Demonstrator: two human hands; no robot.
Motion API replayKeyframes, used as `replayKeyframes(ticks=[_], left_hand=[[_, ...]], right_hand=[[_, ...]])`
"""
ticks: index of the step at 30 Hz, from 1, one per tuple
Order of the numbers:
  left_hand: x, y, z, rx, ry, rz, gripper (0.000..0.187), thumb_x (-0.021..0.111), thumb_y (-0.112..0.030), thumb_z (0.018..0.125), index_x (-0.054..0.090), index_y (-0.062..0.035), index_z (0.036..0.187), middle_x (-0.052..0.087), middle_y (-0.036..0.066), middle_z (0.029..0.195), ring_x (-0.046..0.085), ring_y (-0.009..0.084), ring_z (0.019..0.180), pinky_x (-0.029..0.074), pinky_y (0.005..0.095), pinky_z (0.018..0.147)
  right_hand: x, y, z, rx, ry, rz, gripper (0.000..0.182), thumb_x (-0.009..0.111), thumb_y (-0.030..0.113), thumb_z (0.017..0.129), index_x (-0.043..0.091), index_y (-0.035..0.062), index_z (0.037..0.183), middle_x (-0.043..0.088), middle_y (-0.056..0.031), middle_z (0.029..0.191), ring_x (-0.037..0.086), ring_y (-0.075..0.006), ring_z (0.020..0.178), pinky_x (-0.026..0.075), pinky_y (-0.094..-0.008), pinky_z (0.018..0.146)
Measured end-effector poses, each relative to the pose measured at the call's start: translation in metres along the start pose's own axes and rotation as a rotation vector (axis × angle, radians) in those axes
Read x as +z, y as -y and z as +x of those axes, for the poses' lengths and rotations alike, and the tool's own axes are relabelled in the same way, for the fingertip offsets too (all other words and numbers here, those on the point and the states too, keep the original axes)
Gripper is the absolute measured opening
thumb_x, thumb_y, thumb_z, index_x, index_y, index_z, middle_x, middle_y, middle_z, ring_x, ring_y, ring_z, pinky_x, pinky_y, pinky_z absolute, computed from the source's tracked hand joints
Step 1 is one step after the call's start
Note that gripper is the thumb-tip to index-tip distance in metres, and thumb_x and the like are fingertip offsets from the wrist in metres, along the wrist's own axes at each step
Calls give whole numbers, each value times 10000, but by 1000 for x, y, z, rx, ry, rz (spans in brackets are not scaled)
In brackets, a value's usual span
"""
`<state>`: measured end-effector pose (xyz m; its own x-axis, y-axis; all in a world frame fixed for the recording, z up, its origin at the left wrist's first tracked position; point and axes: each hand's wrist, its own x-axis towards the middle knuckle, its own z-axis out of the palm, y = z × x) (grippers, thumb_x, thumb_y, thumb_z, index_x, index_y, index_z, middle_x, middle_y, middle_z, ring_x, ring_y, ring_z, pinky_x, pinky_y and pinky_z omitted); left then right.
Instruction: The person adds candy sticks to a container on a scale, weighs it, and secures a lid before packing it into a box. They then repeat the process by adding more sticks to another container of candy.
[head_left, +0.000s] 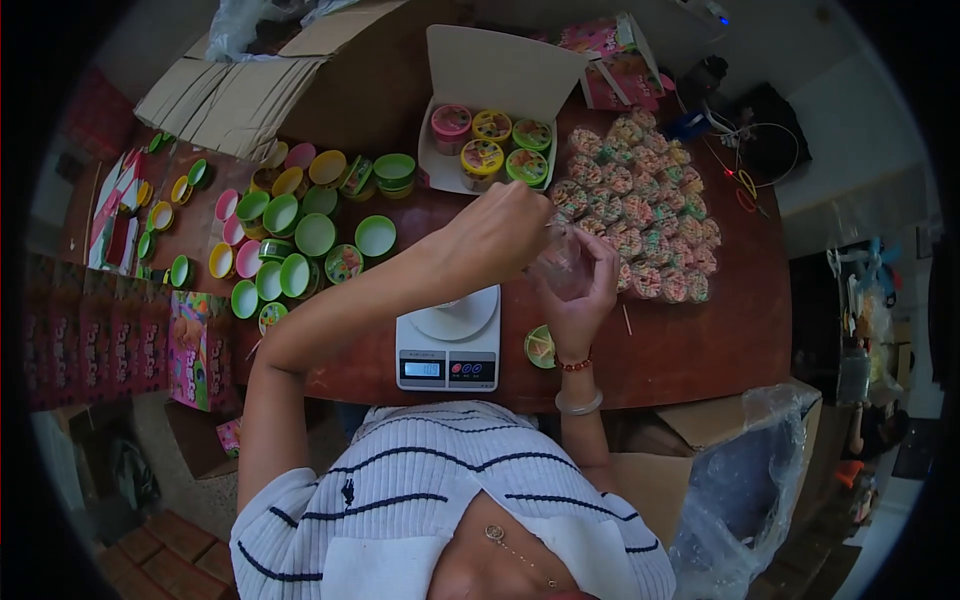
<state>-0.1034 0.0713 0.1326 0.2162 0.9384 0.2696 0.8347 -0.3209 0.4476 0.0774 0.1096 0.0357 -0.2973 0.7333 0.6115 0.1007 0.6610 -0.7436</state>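
My right hand [585, 285], with a red bead bracelet and a pale bangle at the wrist, holds a clear plastic cup [563, 268] above the table. Stretched across from the left, my left hand [502, 228] has its fingers closed at the cup's mouth; what they pinch, if anything, is hidden. Below the left forearm sits a white kitchen scale [447, 345] with a lit display. A green-rimmed lid [540, 347] lies on the table between the scale and my right wrist.
Many wrapped, multicoloured filled cups [640, 215] stand at the right. An open box [505, 65] holds several labelled tubs [482, 157]. Green, yellow and pink lids [315, 235] cover the left of the brown table [680, 345]. Cardboard [360, 90] stands behind.
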Motion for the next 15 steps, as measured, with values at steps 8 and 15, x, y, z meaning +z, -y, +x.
replayKeyframes(ticks=[8,15], left_hand=[[17,-5,18,-188,70,-433,210,718,-109,953,702,82,1040,753,194,810,772,244,696,602,340,653],[23,7,2,-208,122,-524,233,686,-165,1011,697,39,1124,757,140,838,766,204,735,600,331,680]], right_hand=[[-23,-8,-3,-72,-37,-232,616,951,123,720,642,-3,1238,620,-139,1222,625,-298,1144,555,-402,974],[-24,7,-4,-43,-9,-221,621,942,87,699,648,21,1242,629,-138,1202,628,-322,1139,550,-435,964]])
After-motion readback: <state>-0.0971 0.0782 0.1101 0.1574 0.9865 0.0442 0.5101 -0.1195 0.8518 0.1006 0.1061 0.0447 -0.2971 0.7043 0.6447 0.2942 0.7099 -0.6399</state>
